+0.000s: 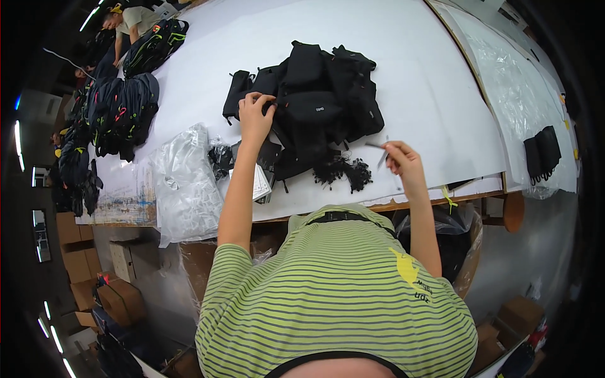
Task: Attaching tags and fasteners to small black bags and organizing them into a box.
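A pile of small black fabric bags (309, 79) lies in front of me on the white table. My left hand (255, 113) is at the pile's left side, fingers bent and closed on the edge of a black bag (270, 106). To the right of the pile, my right hand (403, 160) is raised over the table. It grips what looks like small scissors (377, 146), their thin grey blades apart and pointing left; they are partly blurred. Between my hands, a tangle of black cords with small tags (343, 173) lies near the table's front edge.
Clear plastic bags (183, 179) and a stack of white cards (259, 184) lie by my left forearm. Backpacks (120, 113) are heaped at the left, near another person (135, 22). Black pouches (542, 154) rest on plastic at the right. Cardboard boxes (123, 301) stand below.
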Demonstrator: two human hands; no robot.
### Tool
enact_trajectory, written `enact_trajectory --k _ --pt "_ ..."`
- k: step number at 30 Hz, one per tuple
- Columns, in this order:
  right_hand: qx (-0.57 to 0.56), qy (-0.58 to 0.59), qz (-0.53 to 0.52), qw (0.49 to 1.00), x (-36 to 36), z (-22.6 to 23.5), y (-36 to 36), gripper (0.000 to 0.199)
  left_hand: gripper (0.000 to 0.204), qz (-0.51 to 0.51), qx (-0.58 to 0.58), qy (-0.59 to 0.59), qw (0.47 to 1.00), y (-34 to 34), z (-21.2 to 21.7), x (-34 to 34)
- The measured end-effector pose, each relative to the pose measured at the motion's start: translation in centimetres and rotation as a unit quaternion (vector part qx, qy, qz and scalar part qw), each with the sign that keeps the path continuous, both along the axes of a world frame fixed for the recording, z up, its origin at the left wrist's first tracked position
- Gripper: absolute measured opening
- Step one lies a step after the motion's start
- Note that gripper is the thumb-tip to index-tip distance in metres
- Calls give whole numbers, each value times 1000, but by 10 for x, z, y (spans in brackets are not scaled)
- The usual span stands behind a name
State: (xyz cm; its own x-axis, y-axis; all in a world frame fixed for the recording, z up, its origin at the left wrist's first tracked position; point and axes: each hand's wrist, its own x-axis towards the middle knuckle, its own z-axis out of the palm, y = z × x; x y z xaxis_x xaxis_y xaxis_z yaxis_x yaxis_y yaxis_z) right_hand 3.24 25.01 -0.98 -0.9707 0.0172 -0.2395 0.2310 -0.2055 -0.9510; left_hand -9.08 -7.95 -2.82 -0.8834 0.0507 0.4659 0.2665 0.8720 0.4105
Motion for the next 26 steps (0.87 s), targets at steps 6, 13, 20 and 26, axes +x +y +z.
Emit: enact_trajectory --k 6,13,20,26 --pt "42 9 30 999 7 -8 -23 13 18 -211 149 -122 958 37 33 22" --pt "144 48 14 988 16 21 -30 15 23 -219 348 -432 802 82 66 52" --pt "247 65 24 967 34 68 -33 12 15 -159 513 -473 699 90 67 94" --pt "283 85 76 952 37 69 -42 11 27 -187 550 -470 665 92 62 128"
